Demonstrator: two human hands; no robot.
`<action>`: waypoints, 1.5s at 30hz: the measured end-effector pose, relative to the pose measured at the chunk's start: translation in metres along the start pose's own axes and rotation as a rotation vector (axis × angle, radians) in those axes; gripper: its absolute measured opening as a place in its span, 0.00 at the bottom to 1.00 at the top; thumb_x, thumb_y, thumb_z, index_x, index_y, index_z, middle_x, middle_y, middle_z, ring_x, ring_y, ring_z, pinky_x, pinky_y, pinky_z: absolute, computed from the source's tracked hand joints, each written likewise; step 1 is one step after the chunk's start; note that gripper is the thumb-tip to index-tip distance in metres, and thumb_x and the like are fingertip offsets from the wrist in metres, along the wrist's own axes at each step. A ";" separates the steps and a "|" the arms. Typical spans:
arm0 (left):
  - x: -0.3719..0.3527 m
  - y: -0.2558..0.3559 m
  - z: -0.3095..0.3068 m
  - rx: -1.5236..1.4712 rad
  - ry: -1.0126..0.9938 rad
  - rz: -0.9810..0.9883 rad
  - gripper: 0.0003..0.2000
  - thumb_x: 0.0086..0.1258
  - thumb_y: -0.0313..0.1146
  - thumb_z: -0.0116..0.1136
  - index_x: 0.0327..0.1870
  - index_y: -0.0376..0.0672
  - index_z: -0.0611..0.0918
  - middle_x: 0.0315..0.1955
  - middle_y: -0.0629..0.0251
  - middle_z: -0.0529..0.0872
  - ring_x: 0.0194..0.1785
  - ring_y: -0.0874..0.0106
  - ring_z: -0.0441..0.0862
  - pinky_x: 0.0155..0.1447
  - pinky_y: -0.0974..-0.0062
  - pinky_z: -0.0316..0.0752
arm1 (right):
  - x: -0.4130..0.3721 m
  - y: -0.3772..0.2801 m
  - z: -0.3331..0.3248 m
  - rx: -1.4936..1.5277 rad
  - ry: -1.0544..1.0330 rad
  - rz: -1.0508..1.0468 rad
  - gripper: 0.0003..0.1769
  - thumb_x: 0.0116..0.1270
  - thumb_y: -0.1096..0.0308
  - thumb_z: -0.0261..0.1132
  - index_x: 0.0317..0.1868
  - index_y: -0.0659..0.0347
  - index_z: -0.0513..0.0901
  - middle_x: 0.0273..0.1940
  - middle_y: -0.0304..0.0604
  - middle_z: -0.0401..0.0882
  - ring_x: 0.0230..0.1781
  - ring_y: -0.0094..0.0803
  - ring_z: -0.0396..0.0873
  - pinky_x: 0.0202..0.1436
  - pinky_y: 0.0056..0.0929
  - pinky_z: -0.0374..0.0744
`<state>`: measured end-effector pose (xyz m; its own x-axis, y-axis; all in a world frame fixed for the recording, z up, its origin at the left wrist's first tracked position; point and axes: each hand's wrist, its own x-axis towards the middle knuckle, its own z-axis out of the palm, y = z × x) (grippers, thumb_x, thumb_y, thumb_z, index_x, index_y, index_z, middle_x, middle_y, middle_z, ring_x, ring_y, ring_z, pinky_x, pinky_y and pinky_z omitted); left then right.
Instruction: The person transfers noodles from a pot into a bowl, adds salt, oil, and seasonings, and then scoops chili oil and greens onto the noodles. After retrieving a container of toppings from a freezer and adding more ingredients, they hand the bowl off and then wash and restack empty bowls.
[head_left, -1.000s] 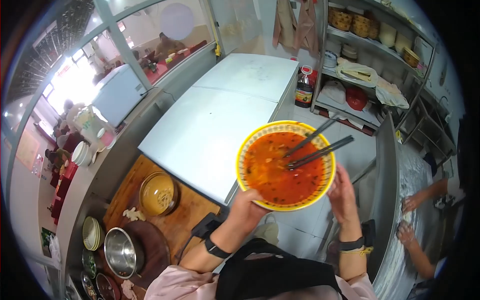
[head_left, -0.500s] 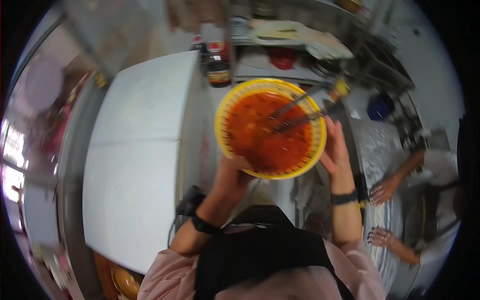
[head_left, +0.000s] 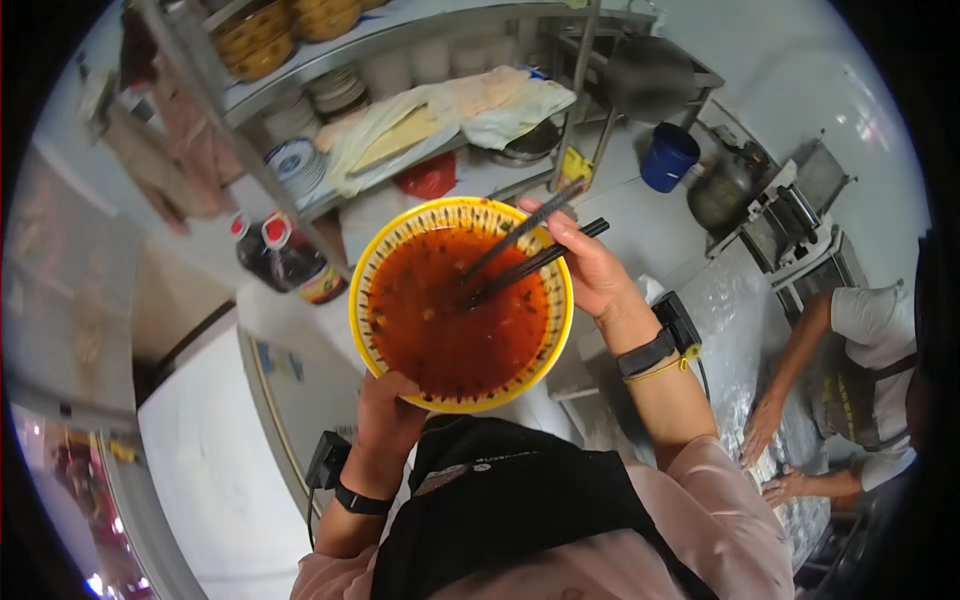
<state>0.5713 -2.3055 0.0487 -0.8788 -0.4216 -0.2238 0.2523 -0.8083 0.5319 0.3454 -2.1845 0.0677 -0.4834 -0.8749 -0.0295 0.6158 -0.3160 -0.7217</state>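
A yellow-rimmed bowl (head_left: 362, 300) with a dark pattern round its inner wall is held up in front of my apron. Red, oily soup (head_left: 430, 330) with dark flecks fills much of it. Black chopsticks (head_left: 540, 258) stand slanted in the soup, their upper ends crossing the rim on the right. My left hand (head_left: 386, 410) grips the bowl at the lower left, thumb over the rim and fingers hidden beneath. At the upper right, my right hand (head_left: 592, 268) holds the bowl's side, close to the chopsticks; some of its fingers are hidden.
A metal shelf (head_left: 335, 52) with stacked bowls and plates stands ahead. Dark bottles with red caps (head_left: 300, 262) are at the left, above a white cabinet (head_left: 215, 450). A blue bucket (head_left: 670, 158) sits on the floor. At right, a co-worker's hands (head_left: 768, 435) rest over a plastic-covered table (head_left: 720, 310).
My view has turned right, so the shelf, bottles and white cabinet have shifted left. The bowl is still in both hands, and my right hand is now higher along its rim, by the chopsticks.
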 end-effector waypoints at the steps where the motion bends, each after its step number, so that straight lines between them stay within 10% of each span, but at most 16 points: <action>1: 0.033 0.011 0.005 0.035 -0.032 -0.025 0.30 0.42 0.20 0.44 0.54 0.34 0.64 0.49 0.56 0.72 0.51 0.62 0.73 0.54 0.67 0.69 | 0.028 -0.013 -0.013 0.003 0.027 -0.018 0.22 0.62 0.62 0.57 0.54 0.62 0.67 0.53 0.46 0.68 0.53 0.34 0.67 0.59 0.34 0.65; 6: 0.139 0.039 -0.003 0.135 -0.098 -0.181 0.30 0.42 0.19 0.44 0.55 0.34 0.63 0.48 0.56 0.72 0.50 0.63 0.73 0.53 0.68 0.71 | 0.076 -0.049 -0.046 -0.521 0.300 -0.382 0.11 0.60 0.65 0.58 0.37 0.64 0.77 0.44 0.43 0.74 0.46 0.30 0.71 0.51 0.26 0.68; 12: 0.271 0.043 0.014 0.062 -0.221 -0.430 0.32 0.44 0.17 0.41 0.58 0.38 0.61 0.52 0.58 0.70 0.56 0.62 0.69 0.57 0.63 0.66 | 0.086 -0.105 -0.033 -0.711 0.693 -0.370 0.11 0.60 0.63 0.58 0.34 0.64 0.78 0.23 0.36 0.72 0.13 0.18 0.65 0.17 0.14 0.64; 24: 0.497 -0.046 0.076 0.132 -0.341 -0.638 0.29 0.45 0.17 0.40 0.56 0.37 0.65 0.52 0.56 0.70 0.57 0.62 0.68 0.58 0.63 0.66 | 0.114 -0.195 -0.156 -0.818 1.051 -0.810 0.10 0.62 0.65 0.55 0.36 0.64 0.75 0.31 0.41 0.73 0.20 0.21 0.69 0.16 0.17 0.68; 27: 0.554 -0.079 0.111 0.561 -0.544 -0.430 0.30 0.44 0.18 0.41 0.56 0.37 0.65 0.53 0.56 0.69 0.57 0.62 0.68 0.59 0.63 0.65 | 0.124 -0.257 -0.203 -0.594 1.088 -1.072 0.11 0.63 0.65 0.53 0.36 0.65 0.74 0.27 0.41 0.72 0.16 0.23 0.68 0.15 0.18 0.67; 29: 0.583 -0.100 0.156 0.068 -0.406 -0.655 0.31 0.43 0.19 0.42 0.57 0.36 0.64 0.54 0.57 0.69 0.57 0.62 0.68 0.60 0.63 0.64 | 0.134 -0.293 -0.236 -0.647 1.064 -1.006 0.11 0.63 0.64 0.53 0.36 0.65 0.74 0.28 0.42 0.72 0.17 0.22 0.68 0.16 0.18 0.67; 45: 0.874 -0.286 0.348 0.071 -0.285 -0.450 0.36 0.38 0.18 0.42 0.60 0.39 0.60 0.56 0.58 0.65 0.61 0.60 0.62 0.63 0.60 0.60 | 0.260 -0.591 -0.590 0.048 0.923 -0.880 0.09 0.63 0.66 0.54 0.37 0.63 0.75 0.31 0.39 0.76 0.24 0.25 0.75 0.29 0.17 0.77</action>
<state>-0.4096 -2.2999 -0.0148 -0.9713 0.0964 -0.2174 -0.1942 -0.8493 0.4908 -0.5112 -2.0085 0.0782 -0.9773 0.2082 -0.0380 -0.1184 -0.6864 -0.7175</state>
